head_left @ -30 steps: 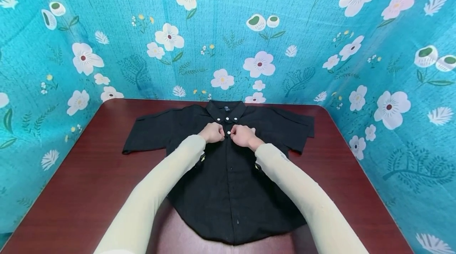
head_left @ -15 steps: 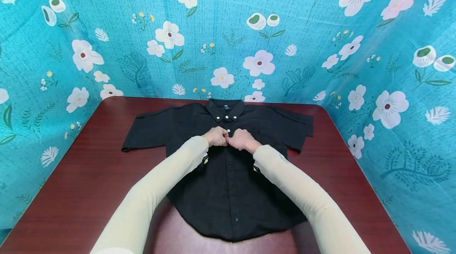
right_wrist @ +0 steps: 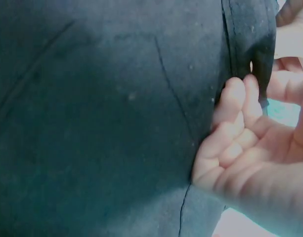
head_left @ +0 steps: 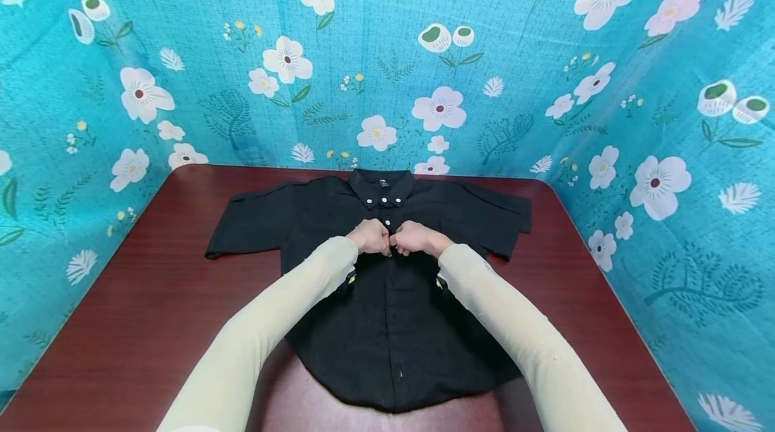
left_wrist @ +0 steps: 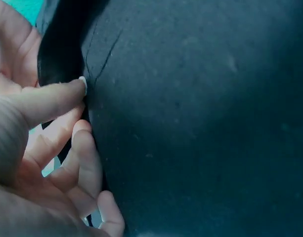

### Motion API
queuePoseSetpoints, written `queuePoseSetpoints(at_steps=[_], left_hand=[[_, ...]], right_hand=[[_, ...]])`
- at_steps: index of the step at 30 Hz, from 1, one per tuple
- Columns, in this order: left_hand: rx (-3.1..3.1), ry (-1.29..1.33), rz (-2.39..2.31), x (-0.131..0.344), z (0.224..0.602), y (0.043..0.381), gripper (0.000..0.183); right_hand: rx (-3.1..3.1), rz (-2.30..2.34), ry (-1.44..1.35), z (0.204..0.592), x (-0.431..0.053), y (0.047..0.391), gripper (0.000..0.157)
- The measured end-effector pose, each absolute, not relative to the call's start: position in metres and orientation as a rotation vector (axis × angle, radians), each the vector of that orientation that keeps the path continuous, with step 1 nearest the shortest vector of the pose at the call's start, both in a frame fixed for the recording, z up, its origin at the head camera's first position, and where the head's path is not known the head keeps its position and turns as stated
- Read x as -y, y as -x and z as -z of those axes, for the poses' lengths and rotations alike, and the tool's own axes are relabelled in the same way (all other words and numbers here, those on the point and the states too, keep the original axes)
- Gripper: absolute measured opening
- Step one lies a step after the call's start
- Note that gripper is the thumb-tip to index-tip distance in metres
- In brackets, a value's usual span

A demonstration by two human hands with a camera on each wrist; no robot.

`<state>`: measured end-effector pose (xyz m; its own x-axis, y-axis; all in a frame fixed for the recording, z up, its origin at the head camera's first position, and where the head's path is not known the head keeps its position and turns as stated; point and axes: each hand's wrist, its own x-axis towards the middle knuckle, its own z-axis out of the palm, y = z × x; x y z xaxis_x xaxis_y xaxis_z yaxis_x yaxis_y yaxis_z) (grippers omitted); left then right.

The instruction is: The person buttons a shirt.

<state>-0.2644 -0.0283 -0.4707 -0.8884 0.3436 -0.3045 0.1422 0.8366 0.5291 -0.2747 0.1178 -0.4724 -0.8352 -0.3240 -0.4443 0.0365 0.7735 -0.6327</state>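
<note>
A black button-up shirt lies front up on the table, collar at the far side. My left hand and right hand meet at its front placket, below a white button. In the left wrist view, my left thumb and finger pinch the shirt's edge beside a small white button. In the right wrist view, my right fingers pinch the placket close to a slit-like buttonhole. The fabric between the fingertips is partly hidden.
The dark red table extends on both sides of the shirt. Its sleeves spread left and right. A blue flowered curtain hangs behind and along the sides.
Both hands have moved slightly down the placket, away from the collar. Their fingertips, apart on either side of a white button one second ago, are now close together below it.
</note>
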Motion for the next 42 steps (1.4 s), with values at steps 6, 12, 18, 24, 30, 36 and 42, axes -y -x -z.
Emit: queuePoseSetpoints(at_steps=[6,12,18,24,30,36,42], left_hand=[[-2.618,-0.400,-0.636,0.028,0.467,0.261,0.022],[-2.605,-0.442,-0.654,0.029,0.468,0.261,0.011],[-2.598,-0.361,-0.745,0.032,0.466,0.259,0.014],[-2.602,-0.284,-0.784,0.028,0.466,0.256,0.023],[-2.422,-0.054,-1.050,0.027,0.471,0.255,0.021],[-2.306,-0.011,-1.156,0.028,0.469,0.254,0.021],[-2.273,-0.021,-1.162,0.029,0.468,0.253,0.021]], right_hand=[[-2.360,0.896,0.290,0.470,-0.120,0.275,0.018],[-2.371,0.838,0.335,0.469,-0.122,0.273,0.020],[-2.383,0.831,0.366,0.469,-0.121,0.272,0.022],[-2.442,0.815,0.381,0.468,-0.119,0.267,0.022],[-2.581,0.698,0.381,0.470,-0.117,0.262,0.019],[-2.549,0.801,0.306,0.474,-0.118,0.263,0.024],[-2.448,0.865,0.337,0.470,-0.120,0.262,0.025]])
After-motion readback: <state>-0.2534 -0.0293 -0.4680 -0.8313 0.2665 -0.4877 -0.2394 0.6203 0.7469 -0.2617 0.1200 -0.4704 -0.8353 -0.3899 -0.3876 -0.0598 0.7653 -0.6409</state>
